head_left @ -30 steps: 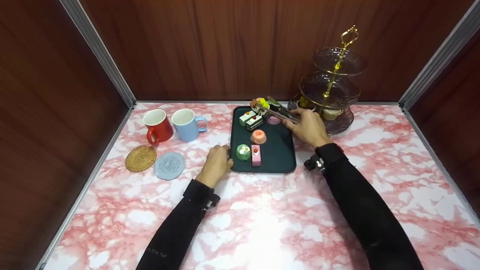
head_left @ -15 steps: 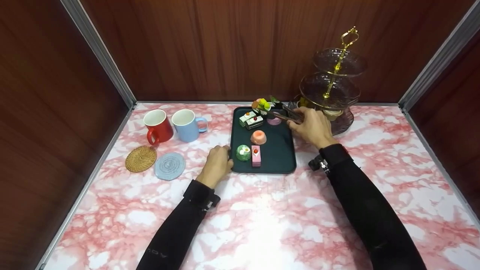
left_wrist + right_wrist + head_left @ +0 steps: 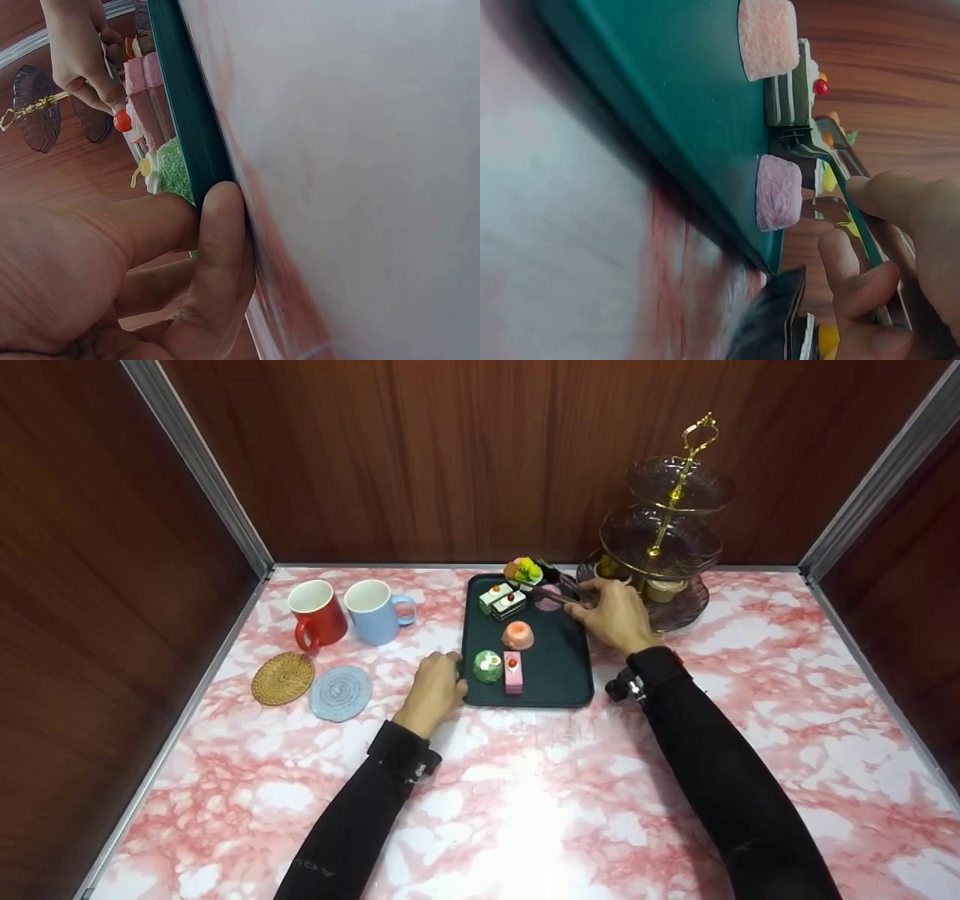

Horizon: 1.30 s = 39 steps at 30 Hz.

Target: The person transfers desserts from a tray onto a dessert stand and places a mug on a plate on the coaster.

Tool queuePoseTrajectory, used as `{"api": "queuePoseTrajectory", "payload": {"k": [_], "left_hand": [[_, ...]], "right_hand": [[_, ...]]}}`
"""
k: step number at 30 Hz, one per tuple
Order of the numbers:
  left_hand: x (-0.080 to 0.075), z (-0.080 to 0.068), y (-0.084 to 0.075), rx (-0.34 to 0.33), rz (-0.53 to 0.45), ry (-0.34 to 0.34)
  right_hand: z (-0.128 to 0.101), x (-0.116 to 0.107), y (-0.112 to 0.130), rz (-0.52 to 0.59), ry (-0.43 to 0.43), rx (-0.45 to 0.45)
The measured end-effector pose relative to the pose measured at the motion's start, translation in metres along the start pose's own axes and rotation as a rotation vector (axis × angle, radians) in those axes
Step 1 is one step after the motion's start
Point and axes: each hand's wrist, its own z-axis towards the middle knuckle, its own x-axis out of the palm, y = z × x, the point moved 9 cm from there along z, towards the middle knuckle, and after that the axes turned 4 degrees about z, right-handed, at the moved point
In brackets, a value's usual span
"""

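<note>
1. I'm seeing the fruit-topped cake [image 3: 529, 571] at the far edge of the tray [image 3: 555, 671].
2. My right hand [image 3: 619, 616] (the nearer one), by the tray's right edge, is gripping tongs [image 3: 553, 595], pointing leftward at the cake; contact unclear.
3. My left hand [image 3: 433, 691] is pinching the tray's left rim.

Wears black sleeves [image 3: 742, 780] with faint grey lettering [image 3: 313, 867] on the left — plus black wrist straps [image 3: 397, 744] bearing small silvery-black devices [image 3: 630, 686].

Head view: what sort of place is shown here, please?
Probably an indoor, booth-like space: wooden-looking walls stand on three sides of the table, which holds a tray of small cakes and a tiered stand.
</note>
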Motion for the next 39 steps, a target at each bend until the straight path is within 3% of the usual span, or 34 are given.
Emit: {"api": "queuePoseTrajectory", "payload": {"k": [15,39], "left_hand": [[0.001,0.0,0.0,-0.004,-0.018,0.009],[0.0,0.0,-0.001,-0.001,-0.007,0.001]], "right_hand": [[0.006,0.016,0.005,0.045,0.009,0.023],[-0.017,-0.011,0.012,0.043,-0.1,-0.047]]}}
